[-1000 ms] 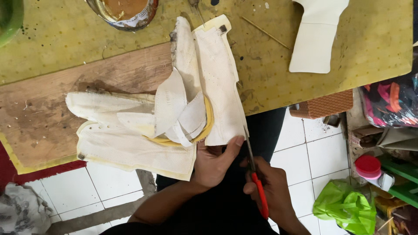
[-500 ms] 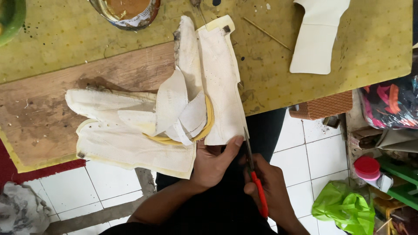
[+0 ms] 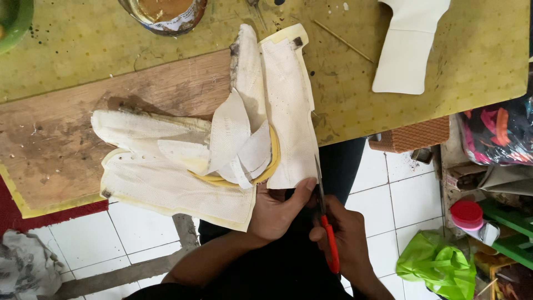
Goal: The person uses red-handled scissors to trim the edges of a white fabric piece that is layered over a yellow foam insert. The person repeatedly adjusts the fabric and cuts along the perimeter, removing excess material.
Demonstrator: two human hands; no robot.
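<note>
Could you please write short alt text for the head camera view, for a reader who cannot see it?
Seen from above, a person's left hand holds the near edge of a cream shoe upper while the right hand cuts along it with red-handled scissors. The upper lies on a worn wooden board over a yellow-green worktable, near a glue tin.

White leather shoe upper (image 3: 222, 150) lies mid-frame on the worn wooden board (image 3: 61, 150), overhanging its lower edge. Round glue tin (image 3: 164, 12) top centre; cream cut panel (image 3: 408, 47) upper right. Red-handled scissors (image 3: 327, 222) right of the upper's lower edge, between left hand (image 3: 277, 211) and right hand (image 3: 347, 239).
</note>
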